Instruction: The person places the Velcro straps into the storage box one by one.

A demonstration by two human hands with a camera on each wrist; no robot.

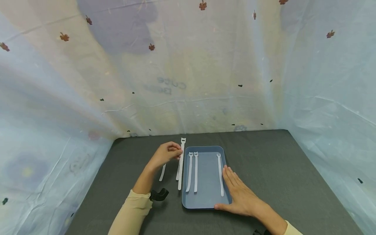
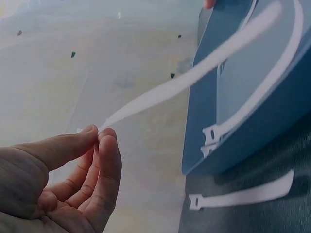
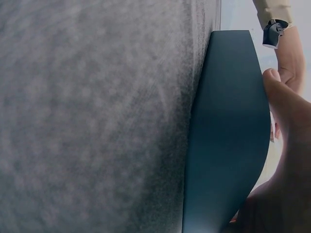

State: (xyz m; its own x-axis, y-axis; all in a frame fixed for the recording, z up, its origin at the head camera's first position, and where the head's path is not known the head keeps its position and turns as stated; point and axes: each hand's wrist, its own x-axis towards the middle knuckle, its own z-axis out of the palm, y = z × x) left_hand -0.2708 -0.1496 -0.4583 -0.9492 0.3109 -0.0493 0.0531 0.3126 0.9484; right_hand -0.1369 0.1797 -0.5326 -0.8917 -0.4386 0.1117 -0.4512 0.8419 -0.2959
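Between thumb and forefinger, my left hand (image 1: 168,152) pinches a white hook-and-loop cable tie (image 1: 180,173), slotted head up, raised beside the left rim of a blue-grey tray (image 1: 205,208). The left wrist view shows the pinched cable tie (image 2: 194,75) slanting away from the fingertips. Three similar ties lie lengthwise in the tray: two at the left (image 1: 195,173) and one near the right wall (image 1: 220,176). My right hand (image 1: 239,195) rests along the tray's right edge near its front corner, fingers straight. In the right wrist view its thumb touches the tray's rim (image 3: 260,63).
Left of the tray, another white tie (image 1: 162,174) lies on the dark grey tabletop (image 1: 279,169), partly hidden by my left hand. One more (image 1: 177,174) lies behind the held tie. A patterned translucent curtain (image 1: 188,71) surrounds the table's back and sides.
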